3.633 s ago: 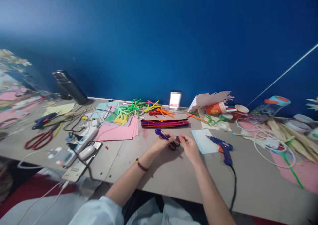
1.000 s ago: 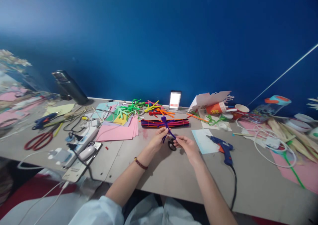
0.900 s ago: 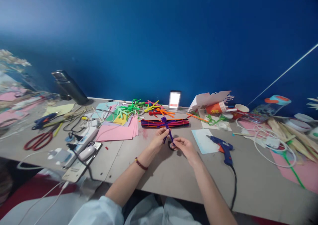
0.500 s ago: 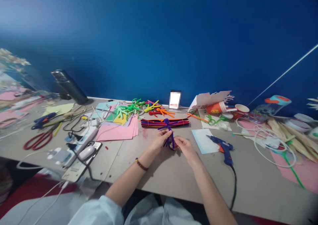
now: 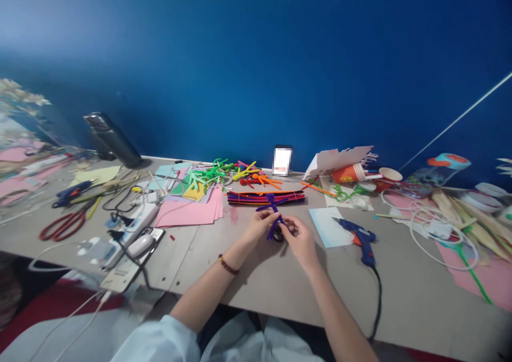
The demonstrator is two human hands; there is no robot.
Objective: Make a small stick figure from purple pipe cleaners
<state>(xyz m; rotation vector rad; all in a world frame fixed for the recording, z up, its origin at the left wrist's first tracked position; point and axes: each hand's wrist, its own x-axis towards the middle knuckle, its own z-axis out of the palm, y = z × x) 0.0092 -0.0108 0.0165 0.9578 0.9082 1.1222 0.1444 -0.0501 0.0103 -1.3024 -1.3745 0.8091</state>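
Note:
A small purple pipe-cleaner figure (image 5: 271, 198), with a round head, arms and several dangling strands, is held over the table. My left hand (image 5: 256, 230) pinches it around the body between thumb and fingers. From the other side, my right hand (image 5: 301, 240) has its fingers closed on one of the lower purple strands. Just below the strands lies a dark looped object (image 5: 277, 235), partly hidden by the hands; it may be scissor handles. Right behind the figure is a bundle of pipe cleaners (image 5: 240, 198) in purple, red, black and orange.
A blue glue gun (image 5: 360, 235) with its cord lies to the right, beside a pale blue sheet (image 5: 326, 224). Pink paper (image 5: 186, 212), a power strip (image 5: 134, 228) and red-handled scissors (image 5: 62, 226) are on the left. A phone (image 5: 282, 160) stands against the wall behind green pipe-cleaner pieces (image 5: 214, 174).
My right hand has shifted its grip, with the fingers now curled closer to the figure's lower strands. The dark looped object beneath shows more clearly. My left hand has barely moved.

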